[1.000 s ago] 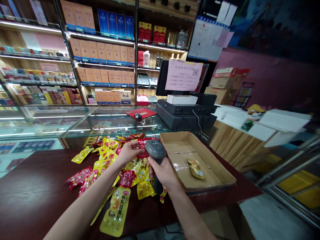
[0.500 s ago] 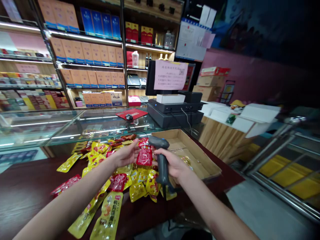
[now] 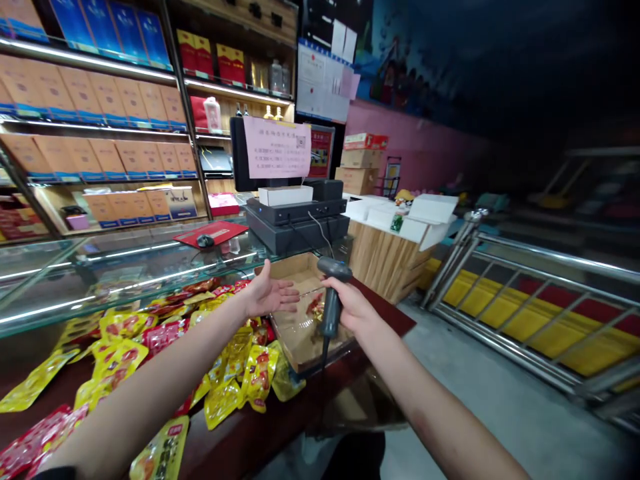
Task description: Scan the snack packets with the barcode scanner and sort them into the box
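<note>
My left hand [image 3: 273, 293] is spread with its palm turned up and nothing in it, over the left edge of a shallow cardboard box [image 3: 295, 357]. In my right hand [image 3: 350, 303] is a dark grey barcode scanner [image 3: 331, 310], held upright by its handle above the box. Some small red and gold packets [image 3: 316, 308] lie inside the box. Left of it, many yellow snack packets [image 3: 260, 373] and red packets [image 3: 163, 335] are heaped on the dark red counter [image 3: 280, 433], partly hidden by my left forearm.
Behind stand a black cash register [image 3: 295, 223] and a monitor with a pink paper [image 3: 277, 148]. A mouse [image 3: 205, 241] rests on a red mat [image 3: 225, 233] on the glass showcase. Metal railings [image 3: 530, 293] stand at the right, shelves of boxes at the back left.
The red packet has left my left hand, which is now open over the box edge. The scanner in my right hand has moved away from it. The view has turned right.
</note>
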### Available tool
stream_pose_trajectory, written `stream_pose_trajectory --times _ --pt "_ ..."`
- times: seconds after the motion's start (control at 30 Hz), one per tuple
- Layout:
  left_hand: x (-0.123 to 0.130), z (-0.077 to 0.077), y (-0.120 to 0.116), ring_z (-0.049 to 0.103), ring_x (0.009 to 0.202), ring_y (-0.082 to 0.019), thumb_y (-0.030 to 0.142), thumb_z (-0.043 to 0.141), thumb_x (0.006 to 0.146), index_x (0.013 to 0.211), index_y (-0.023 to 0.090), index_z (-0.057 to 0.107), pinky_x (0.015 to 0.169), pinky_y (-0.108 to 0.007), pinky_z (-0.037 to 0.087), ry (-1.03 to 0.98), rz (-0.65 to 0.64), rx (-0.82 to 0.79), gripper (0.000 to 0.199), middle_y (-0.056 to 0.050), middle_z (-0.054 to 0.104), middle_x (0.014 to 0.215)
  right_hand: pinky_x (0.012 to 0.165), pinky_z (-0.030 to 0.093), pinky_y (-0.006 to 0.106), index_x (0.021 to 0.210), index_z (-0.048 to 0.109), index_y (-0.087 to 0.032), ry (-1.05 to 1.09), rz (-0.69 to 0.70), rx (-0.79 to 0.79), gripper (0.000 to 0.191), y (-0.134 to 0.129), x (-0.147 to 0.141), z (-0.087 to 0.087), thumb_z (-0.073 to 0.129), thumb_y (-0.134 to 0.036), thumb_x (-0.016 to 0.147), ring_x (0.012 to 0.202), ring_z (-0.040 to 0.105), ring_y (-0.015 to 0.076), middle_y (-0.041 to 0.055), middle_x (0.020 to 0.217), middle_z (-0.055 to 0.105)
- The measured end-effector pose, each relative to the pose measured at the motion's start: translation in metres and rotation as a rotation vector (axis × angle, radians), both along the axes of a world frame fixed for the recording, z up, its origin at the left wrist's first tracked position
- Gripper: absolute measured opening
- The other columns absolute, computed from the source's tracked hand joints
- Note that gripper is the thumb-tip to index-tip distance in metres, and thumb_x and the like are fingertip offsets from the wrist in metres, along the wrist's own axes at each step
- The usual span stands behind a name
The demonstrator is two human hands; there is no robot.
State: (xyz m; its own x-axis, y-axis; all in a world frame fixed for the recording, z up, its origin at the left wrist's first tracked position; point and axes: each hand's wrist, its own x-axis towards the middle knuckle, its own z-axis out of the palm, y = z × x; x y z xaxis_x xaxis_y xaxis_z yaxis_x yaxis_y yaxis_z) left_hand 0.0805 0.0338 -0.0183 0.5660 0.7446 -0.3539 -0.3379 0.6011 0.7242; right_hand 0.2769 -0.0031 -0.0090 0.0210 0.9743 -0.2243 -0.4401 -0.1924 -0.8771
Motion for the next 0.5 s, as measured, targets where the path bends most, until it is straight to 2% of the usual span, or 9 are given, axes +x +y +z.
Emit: stream_pose_trajectory --times 0.13,0.23,0.37,0.5 --pt "-0.016 -0.003 -0.003 0.039 0.127 -0.035 0.073 0.035 0.075 0.124 0.008 0.043 0.093 -0.048 0.039 0.010 0.017 0.030 0.082 -0.029 0.042 0.133 0.042 0.043 0.022 0.082 0.065 -0.014 0.009 0.017 -0.039 0.022 -0.002 -0.003 -0.005 0.066 -0.017 0.061 0.043 0.050 0.0102 -0.0023 0.054 0.059" --pt "-0.042 -0.002 -0.016 0.042 0.124 -0.036 0.073 0.036 0.075 0.122 0.005 0.045 0.094 -0.049 0.038 -0.007 0.057 0.048 0.083 -0.029 0.044 0.131 0.050 0.047 0.022 0.080 0.065 -0.014 0.089 0.136 -0.047 0.018 -0.009 -0.022 -0.008 0.065 -0.016 0.063 0.051 0.056 0.0106 -0.0012 0.058 0.060" --pt "-0.080 0.002 -0.046 0.044 0.123 -0.034 0.074 0.033 0.075 0.119 0.007 0.050 0.097 -0.047 0.037 -0.009 0.108 0.083 0.082 -0.025 0.048 0.129 0.064 0.051 0.026 0.082 0.065 -0.014 0.150 0.282 -0.050 0.017 -0.028 -0.061 -0.012 0.066 -0.015 0.065 0.065 0.063 0.0134 0.0025 0.070 0.066" --pt "-0.113 -0.001 -0.085 0.046 0.122 -0.032 0.074 0.033 0.075 0.118 0.009 0.053 0.099 -0.044 0.036 0.025 0.230 0.095 0.080 -0.021 0.051 0.129 0.067 0.051 0.025 0.083 0.066 -0.014 0.152 0.360 -0.074 0.019 -0.050 -0.098 -0.023 0.069 -0.017 0.064 0.066 0.062 0.0124 0.0014 0.070 0.066"
